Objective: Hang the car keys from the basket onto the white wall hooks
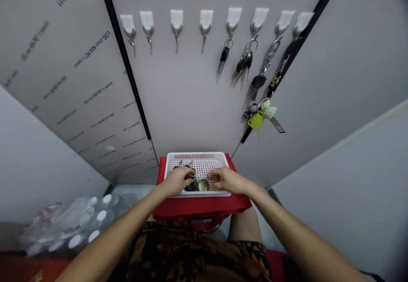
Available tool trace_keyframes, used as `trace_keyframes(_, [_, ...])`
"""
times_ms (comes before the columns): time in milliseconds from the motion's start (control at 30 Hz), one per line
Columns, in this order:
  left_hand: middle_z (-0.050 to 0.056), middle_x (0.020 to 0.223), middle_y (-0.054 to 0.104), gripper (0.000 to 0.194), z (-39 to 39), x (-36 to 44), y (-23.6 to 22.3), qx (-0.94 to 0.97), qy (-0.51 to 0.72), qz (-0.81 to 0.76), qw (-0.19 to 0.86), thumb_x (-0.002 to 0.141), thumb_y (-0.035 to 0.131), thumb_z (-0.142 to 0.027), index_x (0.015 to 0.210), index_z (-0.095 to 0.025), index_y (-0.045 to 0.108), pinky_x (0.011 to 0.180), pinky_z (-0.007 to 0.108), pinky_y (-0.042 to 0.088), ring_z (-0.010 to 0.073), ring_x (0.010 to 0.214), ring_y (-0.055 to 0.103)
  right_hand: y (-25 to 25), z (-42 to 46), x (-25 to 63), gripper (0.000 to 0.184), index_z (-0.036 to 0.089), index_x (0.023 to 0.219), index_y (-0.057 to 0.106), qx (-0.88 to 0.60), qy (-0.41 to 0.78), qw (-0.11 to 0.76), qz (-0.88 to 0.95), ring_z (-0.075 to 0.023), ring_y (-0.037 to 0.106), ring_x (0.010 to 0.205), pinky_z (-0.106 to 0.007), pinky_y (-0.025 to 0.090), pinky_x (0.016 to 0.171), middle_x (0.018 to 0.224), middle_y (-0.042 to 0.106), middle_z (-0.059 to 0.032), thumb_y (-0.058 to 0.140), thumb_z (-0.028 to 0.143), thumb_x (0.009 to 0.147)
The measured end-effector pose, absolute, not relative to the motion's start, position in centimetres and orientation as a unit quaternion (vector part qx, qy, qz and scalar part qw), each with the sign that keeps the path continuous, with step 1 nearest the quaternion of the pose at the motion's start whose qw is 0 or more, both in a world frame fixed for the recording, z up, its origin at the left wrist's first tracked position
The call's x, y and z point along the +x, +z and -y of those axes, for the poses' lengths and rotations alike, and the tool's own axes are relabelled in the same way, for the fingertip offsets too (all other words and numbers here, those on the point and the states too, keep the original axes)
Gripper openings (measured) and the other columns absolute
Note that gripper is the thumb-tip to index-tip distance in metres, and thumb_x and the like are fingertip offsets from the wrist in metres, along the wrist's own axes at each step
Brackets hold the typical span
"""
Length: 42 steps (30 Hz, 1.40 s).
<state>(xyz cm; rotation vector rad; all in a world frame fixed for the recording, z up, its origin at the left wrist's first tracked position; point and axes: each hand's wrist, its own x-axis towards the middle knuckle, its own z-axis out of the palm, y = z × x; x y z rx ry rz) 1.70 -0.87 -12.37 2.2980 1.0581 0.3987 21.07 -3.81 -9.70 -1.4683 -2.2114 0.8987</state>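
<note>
A white plastic basket sits on a red box in front of me. My left hand is inside its left side, fingers pinched over a bunch of keys; the held part is mostly hidden. Key blades stick up behind that hand, and a dark key fob lies below the fingertips. Beside it, near the basket's front wall, is a round brass-coloured piece. On the right side of the basket my right hand has thumb and fingers curved and apart, with nothing visible between them.
Several white hooks line the wall panel. From the right ones hang a single key, a key bunch, a black car key and a lanyard with a lime-green tag. Wrapped bottles stand lower left. The red box supports the basket.
</note>
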Motion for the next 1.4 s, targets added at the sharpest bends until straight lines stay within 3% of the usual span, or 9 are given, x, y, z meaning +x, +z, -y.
trace_keyframes(167, [0.001, 0.085, 0.053, 0.028, 1.5, 1.9, -12.7, 0.899, 0.102, -0.383, 0.189, 0.058, 0.049, -0.018, 0.086, -0.021, 0.050, 0.071, 0.025, 0.034, 0.0152, 0.082, 0.045, -11.7, 3.5, 18.9, 0.029, 0.019, 0.078, 0.058, -0.524, 0.237, 0.113, 0.811, -0.0126, 0.046, 0.062, -0.022, 0.032, 0.055, 0.067, 0.054, -0.0020, 0.057, 0.028, 0.050])
trace_keyframes(300, [0.001, 0.076, 0.054, 0.020, 0.9, 2.4, -12.5, 0.890, 0.082, -0.416, 0.165, 0.060, 0.046, -0.015, 0.078, -0.021, 0.052, 0.066, 0.024, 0.035, 0.0140, 0.074, 0.048, -12.2, 2.8, 17.5, 0.021, 0.018, 0.069, 0.059, -0.527, 0.193, 0.122, 0.819, -0.0130, 0.045, 0.064, -0.022, 0.032, 0.057, 0.066, 0.053, -0.0032, 0.055, 0.029, 0.052])
trace_keyframes(400, [0.001, 0.072, 0.054, 0.013, 0.8, 2.5, -12.6, 0.880, 0.075, -0.443, 0.156, 0.062, 0.043, -0.017, 0.071, -0.020, 0.053, 0.063, 0.024, 0.035, 0.0137, 0.069, 0.048, -12.7, 2.8, 17.1, 0.008, 0.016, 0.057, 0.056, -0.527, 0.213, 0.147, 0.809, -0.0091, 0.042, 0.055, -0.019, 0.031, 0.052, 0.056, 0.050, -0.0002, 0.049, 0.021, 0.056])
trace_keyframes(567, [0.002, 0.074, 0.054, 0.013, 0.9, 2.6, -11.9, 0.891, 0.095, -0.422, 0.138, 0.060, 0.044, -0.016, 0.068, -0.019, 0.053, 0.064, 0.026, 0.034, 0.0159, 0.073, 0.047, -12.1, 2.9, 17.0, 0.012, 0.015, 0.051, 0.050, -0.543, 0.272, 0.200, 0.769, -0.0053, 0.035, 0.043, -0.016, 0.027, 0.043, 0.045, 0.042, 0.0039, 0.040, 0.012, 0.056])
trace_keyframes(700, [0.001, 0.065, 0.053, 0.014, 0.0, 2.6, -9.7, 0.863, 0.153, -0.430, 0.218, 0.060, 0.040, -0.013, 0.067, -0.017, 0.052, 0.058, 0.022, 0.035, 0.0122, 0.064, 0.047, -9.7, 2.4, 17.1, 0.011, 0.014, 0.052, 0.048, -0.535, 0.309, 0.283, 0.734, -0.0052, 0.036, 0.043, -0.016, 0.028, 0.042, 0.045, 0.042, 0.0044, 0.038, 0.012, 0.056])
trace_keyframes(967, [-0.005, 0.051, 0.047, 0.005, -1.7, 3.3, -3.7, 0.733, 0.283, -0.368, 0.496, 0.059, 0.044, -0.016, 0.063, -0.013, 0.044, 0.049, 0.017, 0.033, 0.0057, 0.049, 0.043, -4.5, 1.3, 18.1, 0.009, 0.014, 0.061, 0.048, -0.477, 0.408, 0.398, 0.669, -0.0064, 0.044, 0.049, -0.019, 0.035, 0.050, 0.052, 0.048, 0.0029, 0.043, 0.021, 0.061])
trace_keyframes(1100, [-0.005, 0.050, 0.046, 0.003, -2.1, 3.7, -1.9, 0.736, 0.302, -0.338, 0.503, 0.058, 0.044, -0.013, 0.062, -0.013, 0.044, 0.051, 0.017, 0.033, 0.0051, 0.050, 0.043, -3.2, 0.9, 18.4, 0.020, 0.013, 0.075, 0.050, -0.456, 0.423, 0.414, 0.665, -0.0064, 0.044, 0.055, -0.020, 0.035, 0.054, 0.063, 0.052, 0.0013, 0.047, 0.027, 0.061])
trace_keyframes(1233, [-0.006, 0.050, 0.046, 0.011, -2.5, 3.9, -0.4, 0.764, 0.298, -0.329, 0.468, 0.059, 0.046, -0.014, 0.069, -0.014, 0.043, 0.049, 0.018, 0.033, 0.0051, 0.048, 0.042, -2.5, 0.6, 18.4, 0.018, 0.013, 0.065, 0.051, -0.460, 0.396, 0.394, 0.690, -0.0059, 0.042, 0.052, -0.019, 0.033, 0.051, 0.056, 0.048, 0.0027, 0.050, 0.030, 0.059])
trace_keyframes(1400, [-0.007, 0.049, 0.047, 0.018, -2.4, 3.9, 1.2, 0.766, 0.346, -0.334, 0.427, 0.058, 0.048, -0.015, 0.075, -0.015, 0.041, 0.049, 0.018, 0.033, 0.0053, 0.047, 0.043, -1.3, 0.7, 18.0, 0.018, 0.014, 0.062, 0.048, -0.437, 0.419, 0.430, 0.670, -0.0042, 0.039, 0.044, -0.018, 0.032, 0.046, 0.049, 0.043, 0.0055, 0.048, 0.031, 0.062])
